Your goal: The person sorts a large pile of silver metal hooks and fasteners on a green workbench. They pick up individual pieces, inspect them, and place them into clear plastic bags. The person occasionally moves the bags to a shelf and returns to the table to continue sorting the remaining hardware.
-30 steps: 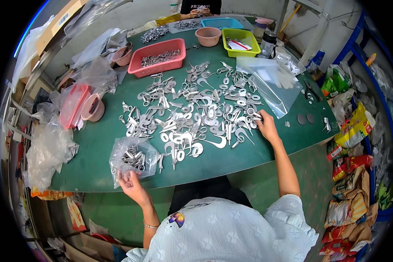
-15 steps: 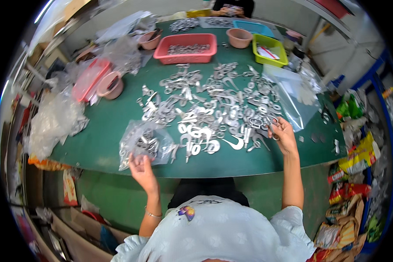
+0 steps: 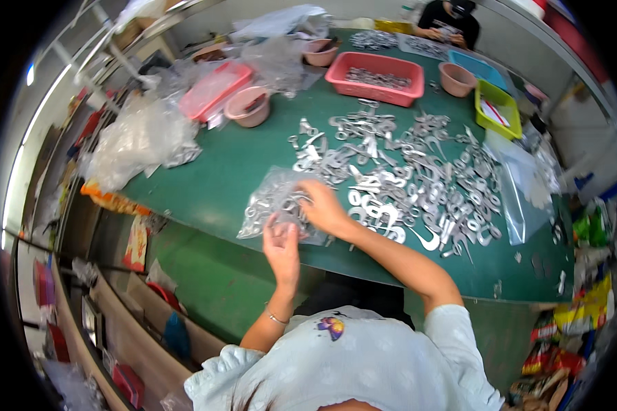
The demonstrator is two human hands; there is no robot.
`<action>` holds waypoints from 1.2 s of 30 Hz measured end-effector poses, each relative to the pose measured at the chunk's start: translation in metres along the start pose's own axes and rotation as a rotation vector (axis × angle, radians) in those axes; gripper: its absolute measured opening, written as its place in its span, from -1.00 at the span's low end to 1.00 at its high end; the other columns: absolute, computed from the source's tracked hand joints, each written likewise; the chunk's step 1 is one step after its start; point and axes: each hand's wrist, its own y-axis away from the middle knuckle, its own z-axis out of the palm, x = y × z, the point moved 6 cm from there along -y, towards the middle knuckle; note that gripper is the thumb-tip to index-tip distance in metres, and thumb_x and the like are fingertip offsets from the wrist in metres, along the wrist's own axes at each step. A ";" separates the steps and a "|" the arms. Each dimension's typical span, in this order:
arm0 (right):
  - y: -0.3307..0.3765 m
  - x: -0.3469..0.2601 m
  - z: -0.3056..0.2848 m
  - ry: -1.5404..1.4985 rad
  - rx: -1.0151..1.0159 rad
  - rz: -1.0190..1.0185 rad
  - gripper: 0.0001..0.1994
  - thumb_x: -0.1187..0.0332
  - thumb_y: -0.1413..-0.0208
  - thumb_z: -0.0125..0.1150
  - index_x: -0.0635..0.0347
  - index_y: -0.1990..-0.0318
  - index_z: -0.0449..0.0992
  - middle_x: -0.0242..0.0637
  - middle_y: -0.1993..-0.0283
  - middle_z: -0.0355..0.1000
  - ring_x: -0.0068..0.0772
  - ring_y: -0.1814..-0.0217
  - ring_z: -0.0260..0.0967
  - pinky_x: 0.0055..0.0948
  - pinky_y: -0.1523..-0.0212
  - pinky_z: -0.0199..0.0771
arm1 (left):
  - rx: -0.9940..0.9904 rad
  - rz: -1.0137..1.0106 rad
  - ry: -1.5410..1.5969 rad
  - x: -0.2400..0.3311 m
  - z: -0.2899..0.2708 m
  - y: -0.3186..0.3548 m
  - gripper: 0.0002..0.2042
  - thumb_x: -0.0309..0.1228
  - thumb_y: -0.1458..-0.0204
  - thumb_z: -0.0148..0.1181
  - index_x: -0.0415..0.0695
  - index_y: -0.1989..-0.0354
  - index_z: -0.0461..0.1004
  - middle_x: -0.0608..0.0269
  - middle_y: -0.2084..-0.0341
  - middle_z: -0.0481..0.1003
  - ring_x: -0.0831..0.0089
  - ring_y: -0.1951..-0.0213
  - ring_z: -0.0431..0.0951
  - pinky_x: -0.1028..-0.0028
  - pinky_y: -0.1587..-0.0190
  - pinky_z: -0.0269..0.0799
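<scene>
A clear plastic bag (image 3: 259, 200) with several grey metal pieces in it lies near the table's front edge. At its near side my left hand (image 3: 282, 252) has its fingers curled on the film, gripping the bag. My right hand (image 3: 323, 207) reaches across to the bag's right side, its fingers bent at the opening; their tips and anything between them are partly hidden by film and blur. Right of the bag spreads a loose heap of flat silvery metal parts (image 3: 418, 175), some with rings and some hook-shaped.
Behind the heap stand a pink basket (image 3: 377, 90) of small metal parts, a round pink bowl (image 3: 457, 79) and a lime basket (image 3: 498, 109). Crumpled plastic bags (image 3: 140, 140) cover the left end. Flat clear plastic (image 3: 524, 198) lies at right. Another person (image 3: 452, 24) sits across the table.
My right hand has moved left from the heap's right side to the bag, carrying small metal pieces on the way. My left hand stays at the bag. The whole view has shifted and tilted.
</scene>
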 end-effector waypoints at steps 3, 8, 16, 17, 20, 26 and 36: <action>0.009 -0.003 0.022 0.039 -0.187 0.104 -0.59 0.59 0.07 0.01 0.30 -0.02 0.27 0.08 -0.09 0.16 0.08 -0.19 0.08 -0.24 -0.14 0.15 | 0.034 0.015 -0.027 0.004 -0.012 0.002 -0.63 -0.59 -0.07 -0.01 -0.30 -0.07 0.13 0.25 0.41 0.37 0.59 0.41 0.41 0.51 0.30 0.49; 0.046 -0.011 -0.037 -0.081 -0.181 0.092 -0.56 0.59 0.03 -0.02 0.26 -0.08 0.24 -0.06 -0.15 0.15 -0.02 -0.21 0.10 -0.25 -0.18 0.12 | 0.037 0.018 0.039 -0.003 -0.010 0.003 -0.63 -0.61 -0.08 -0.05 -0.32 -0.08 0.11 0.24 0.40 0.36 0.58 0.39 0.41 0.49 0.30 0.50; 0.127 0.045 -0.188 0.161 0.030 0.539 -0.71 0.49 0.09 0.14 0.24 0.12 0.43 -0.13 0.11 0.38 -0.32 0.07 0.34 -0.41 0.12 0.34 | 0.082 0.003 0.073 0.002 -0.009 0.006 -0.63 -0.60 -0.09 -0.07 -0.32 -0.09 0.09 0.24 0.37 0.34 0.56 0.37 0.41 0.45 0.28 0.51; 0.134 0.051 -0.212 0.256 0.112 0.613 -0.70 0.49 0.09 0.13 0.23 0.11 0.43 -0.14 0.09 0.38 -0.30 0.07 0.34 -0.37 0.08 0.31 | 0.077 0.006 0.075 0.001 -0.009 0.006 -0.63 -0.60 -0.09 -0.07 -0.32 -0.09 0.09 0.24 0.37 0.34 0.56 0.37 0.41 0.45 0.28 0.51; 0.150 0.066 -0.269 0.622 0.269 0.558 -0.64 0.54 0.13 0.09 0.19 0.08 0.42 -0.17 0.05 0.38 -0.19 0.08 0.31 -0.24 -0.05 0.20 | 0.068 0.004 0.075 -0.002 -0.007 0.005 -0.63 -0.60 -0.10 -0.08 -0.32 -0.09 0.09 0.24 0.37 0.35 0.57 0.37 0.41 0.46 0.28 0.51; 0.149 0.094 -0.272 0.930 -0.086 0.576 -0.59 0.55 0.22 0.10 0.13 0.08 0.42 -0.20 0.11 0.39 -0.13 0.05 0.29 -0.10 -0.07 0.11 | 0.064 0.005 0.072 -0.001 -0.009 0.006 -0.63 -0.60 -0.09 -0.07 -0.32 -0.09 0.10 0.25 0.37 0.35 0.58 0.36 0.40 0.46 0.28 0.51; 0.162 0.089 -0.282 0.920 0.217 0.519 -0.82 0.48 0.21 0.20 0.16 0.37 0.42 -0.23 0.33 0.39 -0.18 0.15 0.32 -0.18 0.10 0.12 | 0.061 0.007 0.079 0.001 -0.009 0.007 -0.64 -0.60 -0.09 -0.07 -0.33 -0.08 0.10 0.25 0.38 0.35 0.57 0.35 0.41 0.44 0.26 0.51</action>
